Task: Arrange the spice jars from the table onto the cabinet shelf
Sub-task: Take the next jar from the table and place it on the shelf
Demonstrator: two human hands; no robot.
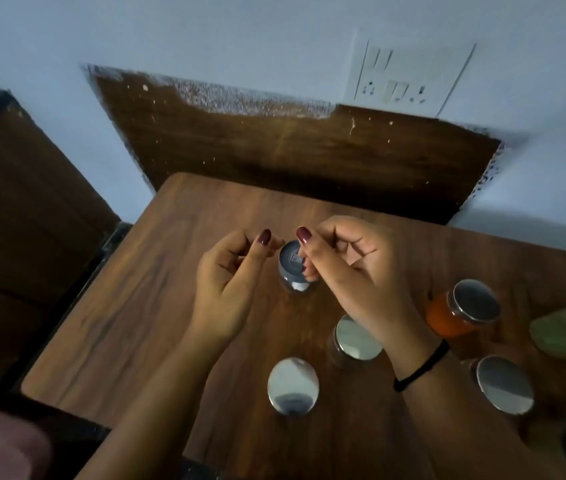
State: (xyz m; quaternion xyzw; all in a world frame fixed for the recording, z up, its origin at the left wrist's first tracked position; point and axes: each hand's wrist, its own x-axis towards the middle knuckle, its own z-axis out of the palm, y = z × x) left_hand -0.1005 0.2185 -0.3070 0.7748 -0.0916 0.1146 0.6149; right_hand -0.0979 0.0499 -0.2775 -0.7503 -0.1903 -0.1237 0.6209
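Grey-lidded jar (290, 258) stands upright between both hands, nearer the right hand (354, 271), whose curled fingers pinch its lid; left hand (229, 271) loosely curled, holding nothing

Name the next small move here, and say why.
Probably close the right hand round the grey-lidded jar and lift it: its fingers lie against it, the left hand holds nothing, and the jar stands on the table.
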